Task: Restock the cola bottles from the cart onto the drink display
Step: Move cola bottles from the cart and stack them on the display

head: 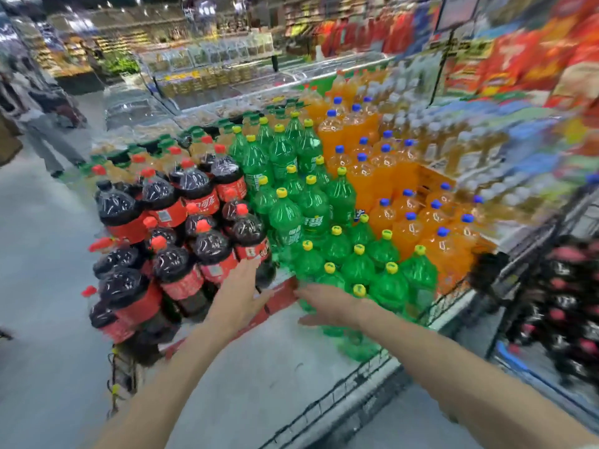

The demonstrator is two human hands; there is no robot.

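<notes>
Large cola bottles [181, 222] with red caps and red labels stand stacked in tiers on the left part of the drink display [324, 406]. My left hand [240, 293] is stretched out with straight fingers, its tips at the lowest front cola bottle [256, 251]. My right hand [327, 303] reaches forward with flat fingers, just in front of the green bottles, and holds nothing. More cola bottles [567, 303] lie in the cart at the right edge, blurred.
Green bottles [311, 218] with yellow caps fill the display's middle and orange bottles [389, 176] with blue caps its right. A bare grey patch of display floor lies under my arms. A person [39, 124] stands in the aisle at far left.
</notes>
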